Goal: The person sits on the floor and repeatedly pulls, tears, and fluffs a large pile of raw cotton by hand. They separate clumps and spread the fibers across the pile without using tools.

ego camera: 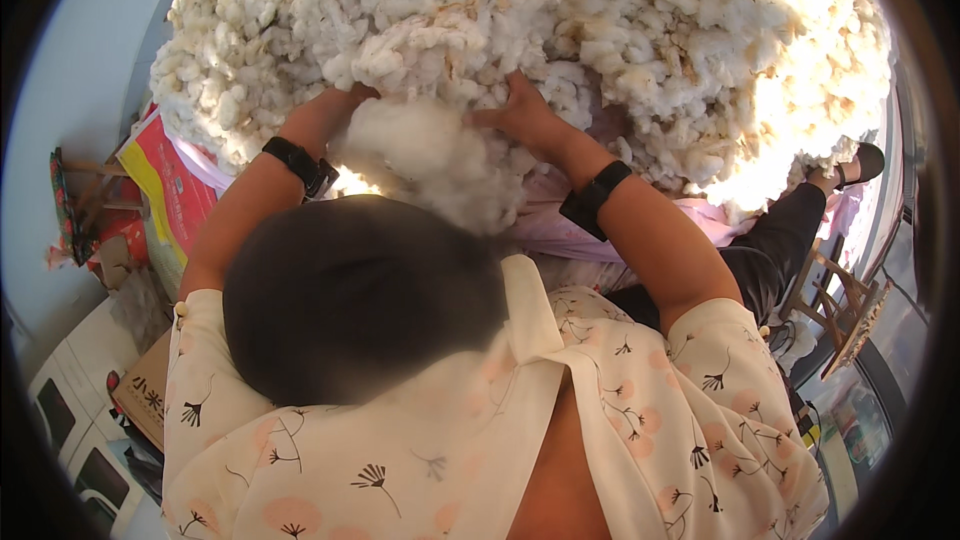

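Observation:
A large heap of raw cotton, off-white with brownish flecks, spreads before me. My left hand reaches into its near edge, fingers mostly hidden by the fibres. Across from it, my right hand grips the cotton, thumb and forefinger spread apart and the other fingers buried. Between my hands is a looser, fluffier cotton clump, partly blurred. Both wrists wear black bands. A dark rounded shape, out of focus and close to the camera, covers the area below the clump.
Pink cloth lies under the heap. A red and yellow printed sack is at left, near a wooden stool and a cardboard box bearing writing. At right are a leg with a black shoe and another wooden stool.

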The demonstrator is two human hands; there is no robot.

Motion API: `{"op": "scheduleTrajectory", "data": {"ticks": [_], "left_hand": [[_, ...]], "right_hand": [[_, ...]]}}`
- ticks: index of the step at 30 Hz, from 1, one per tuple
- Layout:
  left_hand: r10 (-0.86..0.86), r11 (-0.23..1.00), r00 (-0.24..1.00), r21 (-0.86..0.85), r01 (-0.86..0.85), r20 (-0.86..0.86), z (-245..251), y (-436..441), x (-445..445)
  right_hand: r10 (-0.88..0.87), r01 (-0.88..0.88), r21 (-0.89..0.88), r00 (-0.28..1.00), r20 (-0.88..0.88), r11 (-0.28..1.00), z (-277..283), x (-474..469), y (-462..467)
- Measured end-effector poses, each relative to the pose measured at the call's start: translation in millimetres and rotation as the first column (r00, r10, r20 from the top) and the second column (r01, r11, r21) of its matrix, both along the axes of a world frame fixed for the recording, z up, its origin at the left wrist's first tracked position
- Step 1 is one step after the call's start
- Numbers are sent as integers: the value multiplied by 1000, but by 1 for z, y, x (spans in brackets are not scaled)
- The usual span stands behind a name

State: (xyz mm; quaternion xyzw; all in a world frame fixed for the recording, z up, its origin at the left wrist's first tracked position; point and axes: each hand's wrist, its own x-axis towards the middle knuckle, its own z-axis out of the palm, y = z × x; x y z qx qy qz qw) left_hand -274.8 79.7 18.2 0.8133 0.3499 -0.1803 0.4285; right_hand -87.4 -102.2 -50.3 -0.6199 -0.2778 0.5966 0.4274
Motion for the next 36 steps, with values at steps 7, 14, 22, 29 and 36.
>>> {"op": "scheduleTrajectory", "data": {"ticks": [7,14,22,29,36], "left_hand": [[-57,998,988,-7,59,140,23,-3,50],[16,999,901,32,-2,-434,80,67,22],[-167,970,961,139,201,-221,13,118,-40],[37,999,999,-1,-37,-13,-5,65,-20],[232,944,955,-280,-174,187,8,26,42]], "right_hand": [[9,-7,130,1000,-8,991,57,19,2],[154,-110,-237,972,176,965,32,73,-37],[-73,75,9,942,327,997,-20,62,1],[-73,10,-166,922,-380,986,-21,55,47],[-306,170,-288,786,-537,943,1,27,35]]}}
